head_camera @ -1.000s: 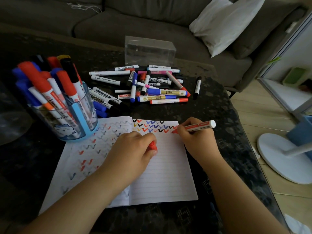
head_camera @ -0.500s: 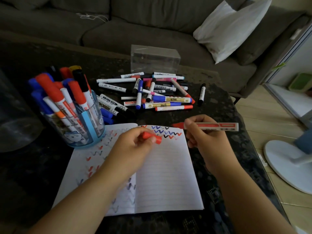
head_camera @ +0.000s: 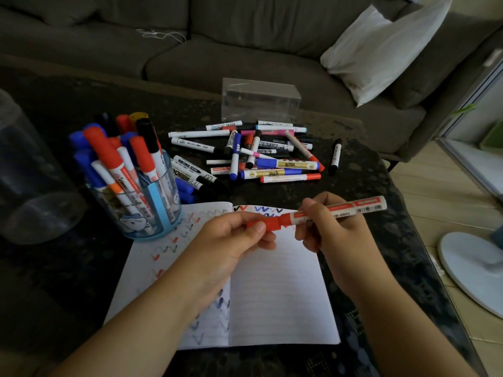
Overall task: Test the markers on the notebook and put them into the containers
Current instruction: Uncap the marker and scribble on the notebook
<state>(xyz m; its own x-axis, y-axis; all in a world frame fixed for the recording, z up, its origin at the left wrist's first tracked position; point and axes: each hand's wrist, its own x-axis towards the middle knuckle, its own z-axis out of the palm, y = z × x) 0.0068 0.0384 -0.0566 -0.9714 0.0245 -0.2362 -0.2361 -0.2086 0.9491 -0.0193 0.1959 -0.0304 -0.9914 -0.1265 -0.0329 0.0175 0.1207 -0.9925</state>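
Two hands met above the open notebook [head_camera: 275,295], which lay on the dark desk [head_camera: 54,281]. The left hand [head_camera: 231,246] pinched a red cap [head_camera: 262,224] between thumb and fingers, and the cap sat at the tip end of a red marker [head_camera: 340,209]. The right hand [head_camera: 334,227] had its fingers curled round the white barrel of that marker, which lay nearly level over the top edge of the notebook, its far end pointing away from the blue cup. Whether the cap was fully seated could not be told.

Beside the notebook's top corner stood a clear blue cup [head_camera: 152,202], touching or overlapping the page edge. It was packed with upright markers [head_camera: 117,159], caps up, mostly red and blue, with a few black and one yellow. Behind the notebook, a loose pile of markers [head_camera: 261,156] lay flat on the desk, crossing one another, with one black-capped marker [head_camera: 336,156] lying apart from the pile. Beyond the pile stood a clear rectangular box [head_camera: 260,100]; nothing could be made out inside it. Another clear round container [head_camera: 30,172] stood beside the blue cup, on the side away from the notebook, and its contents could not be told.

Rows of small red, blue and black zigzag marks [head_camera: 261,209] ran across the top of the notebook and down the page nearest the cup.
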